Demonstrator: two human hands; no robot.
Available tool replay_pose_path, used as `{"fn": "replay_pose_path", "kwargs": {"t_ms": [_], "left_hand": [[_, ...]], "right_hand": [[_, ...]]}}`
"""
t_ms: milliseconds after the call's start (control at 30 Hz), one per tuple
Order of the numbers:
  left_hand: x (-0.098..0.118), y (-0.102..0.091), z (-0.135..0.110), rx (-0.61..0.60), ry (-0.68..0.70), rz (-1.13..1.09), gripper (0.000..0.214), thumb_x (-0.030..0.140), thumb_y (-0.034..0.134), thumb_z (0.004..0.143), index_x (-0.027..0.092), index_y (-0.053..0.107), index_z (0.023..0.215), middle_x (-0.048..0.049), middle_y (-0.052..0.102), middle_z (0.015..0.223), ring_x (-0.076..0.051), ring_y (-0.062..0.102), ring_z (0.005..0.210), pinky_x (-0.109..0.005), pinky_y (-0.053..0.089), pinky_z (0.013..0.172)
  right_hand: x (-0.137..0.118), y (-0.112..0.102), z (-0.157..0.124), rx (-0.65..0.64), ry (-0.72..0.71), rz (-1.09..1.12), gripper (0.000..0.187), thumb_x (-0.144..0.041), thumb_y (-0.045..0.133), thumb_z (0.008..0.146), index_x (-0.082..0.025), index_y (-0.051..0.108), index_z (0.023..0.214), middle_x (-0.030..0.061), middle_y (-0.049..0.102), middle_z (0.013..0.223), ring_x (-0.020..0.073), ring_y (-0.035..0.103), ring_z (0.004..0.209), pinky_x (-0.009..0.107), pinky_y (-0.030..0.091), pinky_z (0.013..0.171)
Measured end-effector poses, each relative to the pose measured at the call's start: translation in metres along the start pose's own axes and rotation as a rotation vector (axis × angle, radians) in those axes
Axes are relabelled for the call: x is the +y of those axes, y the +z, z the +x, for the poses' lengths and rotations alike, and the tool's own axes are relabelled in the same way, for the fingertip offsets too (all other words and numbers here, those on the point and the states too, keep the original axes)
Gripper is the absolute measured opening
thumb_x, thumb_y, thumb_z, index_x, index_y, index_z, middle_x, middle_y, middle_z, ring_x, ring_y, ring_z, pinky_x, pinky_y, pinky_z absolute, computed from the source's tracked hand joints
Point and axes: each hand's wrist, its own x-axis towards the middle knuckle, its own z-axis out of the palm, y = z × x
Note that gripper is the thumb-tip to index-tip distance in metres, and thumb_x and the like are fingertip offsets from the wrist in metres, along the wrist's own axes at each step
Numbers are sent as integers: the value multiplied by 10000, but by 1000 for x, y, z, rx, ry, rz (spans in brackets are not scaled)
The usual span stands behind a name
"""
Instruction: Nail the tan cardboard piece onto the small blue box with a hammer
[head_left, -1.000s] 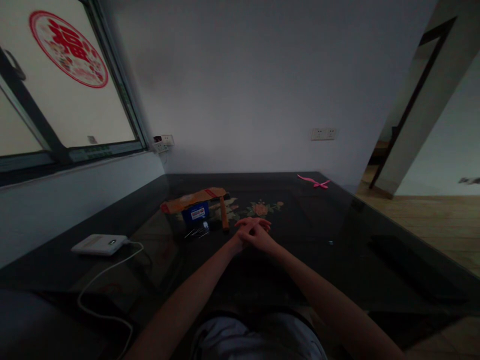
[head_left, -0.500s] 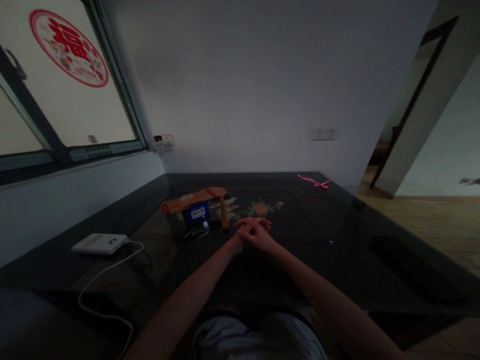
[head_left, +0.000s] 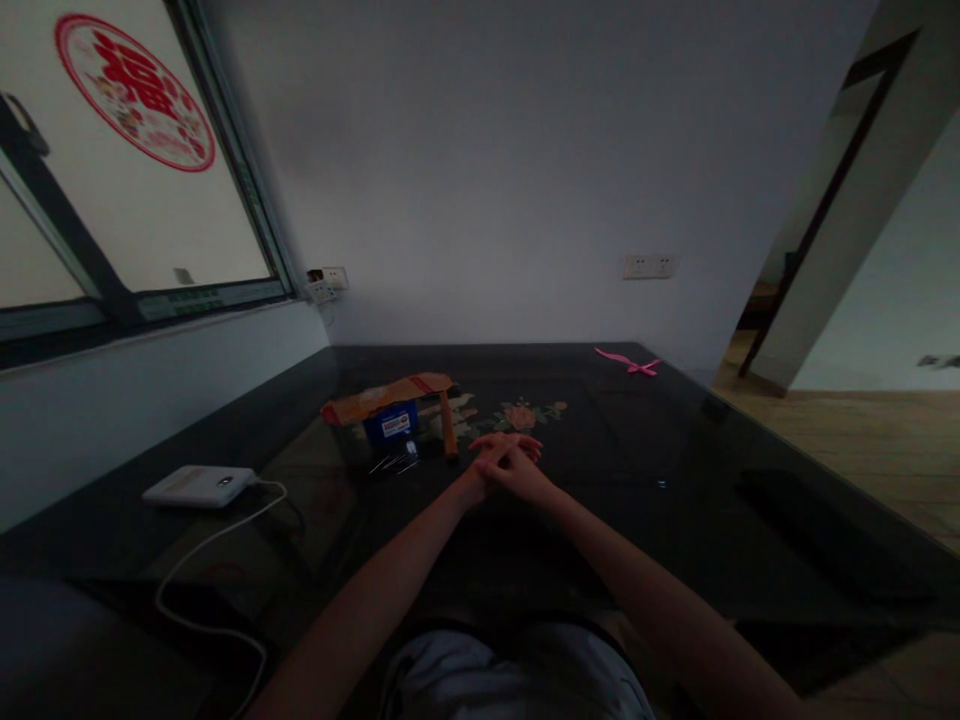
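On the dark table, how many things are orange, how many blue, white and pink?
Orange: 2 (flat orange cardboard wrapper, narrow orange strip)
Blue: 1 (small blue box)
White: 1 (flat white power bank)
Pink: 1 (pink ribbon)
Total: 5

orange strip: flat, lengthwise | metal pins: loose, just left | blue box: upright behind pins

The room is dim. A large dark glass table stands with its far edge against a plain grey-white wall. Along its left edge, a dark-framed window gives pale light and carries a round red paper decoration. A double wall socket sits above the far right corner. To the right are a dark doorway and a wooden floor.
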Motion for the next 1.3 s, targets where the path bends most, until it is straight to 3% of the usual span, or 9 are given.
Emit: {"fn": "replay_pose_path", "kwargs": {"t_ms": [467,800,1300], "left_hand": [[7,6,-5,38,-13,-2,367,452,551,763,111,666,837,-99,629,849,-229,569,875,-345,411,830],[0,-2,0,-42,13,-1,371,434,531,796,103,677,877,-97,625,849,-231,563,869,-341,414,839],[-4,-4,2,-36,14,-17,382,422,523,805,91,679,915,-107,644,868,-229,577,877,-336,413,832]], "right_hand": [[-2,0,0,12,-9,-24,264,-324,586,810,-191,605,1037,69,591,1022,199,550,969,342,427,853],[-3,0,0,10,11,-20,271,-319,592,806,-191,602,1044,61,587,1004,189,554,952,327,435,840],[-2,0,0,8,-5,-31,253,-303,580,815,-186,602,1038,72,593,1017,201,552,979,344,428,860]]}}
